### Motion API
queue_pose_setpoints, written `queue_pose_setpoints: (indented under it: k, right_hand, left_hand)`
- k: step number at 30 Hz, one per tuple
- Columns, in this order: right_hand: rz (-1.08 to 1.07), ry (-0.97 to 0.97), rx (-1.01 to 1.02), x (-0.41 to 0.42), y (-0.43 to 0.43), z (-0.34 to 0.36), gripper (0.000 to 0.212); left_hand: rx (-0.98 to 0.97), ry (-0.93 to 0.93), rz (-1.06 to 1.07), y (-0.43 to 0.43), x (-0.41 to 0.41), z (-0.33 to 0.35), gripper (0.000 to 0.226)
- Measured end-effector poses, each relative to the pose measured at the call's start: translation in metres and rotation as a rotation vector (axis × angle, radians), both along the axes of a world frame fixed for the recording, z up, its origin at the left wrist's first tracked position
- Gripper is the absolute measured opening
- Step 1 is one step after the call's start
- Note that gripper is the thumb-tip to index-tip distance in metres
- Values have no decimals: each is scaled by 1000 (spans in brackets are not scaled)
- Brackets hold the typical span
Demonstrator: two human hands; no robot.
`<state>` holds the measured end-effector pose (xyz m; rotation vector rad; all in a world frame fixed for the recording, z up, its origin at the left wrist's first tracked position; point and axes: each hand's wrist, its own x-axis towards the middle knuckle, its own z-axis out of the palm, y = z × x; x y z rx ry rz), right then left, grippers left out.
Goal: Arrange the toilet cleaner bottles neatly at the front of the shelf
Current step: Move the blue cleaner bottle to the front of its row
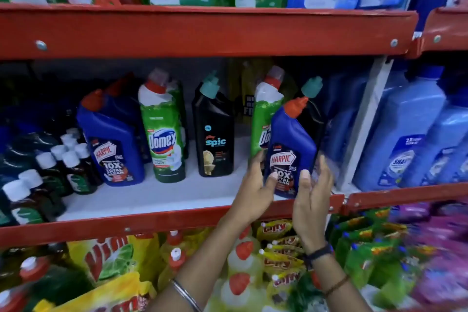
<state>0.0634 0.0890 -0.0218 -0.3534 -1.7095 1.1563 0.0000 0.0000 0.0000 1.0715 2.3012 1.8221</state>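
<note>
At the shelf's red front lip [177, 220], both hands clasp a blue Harpic bottle [291, 149] — left hand [253, 190] on one side, right hand [312, 200] on the other; its base seems to touch the white board. Behind it stand a green Domex bottle [263, 119] and, farther left, a black Spic bottle [215, 134].

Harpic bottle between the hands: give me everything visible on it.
The Harpic bottle is glossy blue plastic with an angled neck and a red cap pointing up-right. Its front label reads HARPIC and 10X TOTAL CLEAN. It stands roughly upright, leaning slightly right, at the front right of the white shelf board, in front of a green Domex bottle and a black bottle. The left hand and right hand flank its lower body, thumbs on the label; firm grip unclear.
</note>
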Motion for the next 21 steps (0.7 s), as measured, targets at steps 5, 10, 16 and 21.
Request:
queue_pose_setpoints:
  k: [5, 10, 16, 21]
  right_hand:
    - [-3, -109, 11, -7, 15, -8, 57]
    - [39, -102, -3, -4, 22, -1, 49]
    - [138, -77, -34, 2, 14, 14, 49]
    - [220, -96, -5, -6, -17, 28, 47]
  left_hand:
    - [-109, -17, 23, 10, -13, 0, 49]
    - [-130, 19, 78, 7, -22, 5, 49]
    - [-58, 24, 140, -13, -15, 17, 45]
    - [8, 18, 226, -55, -17, 24, 48]
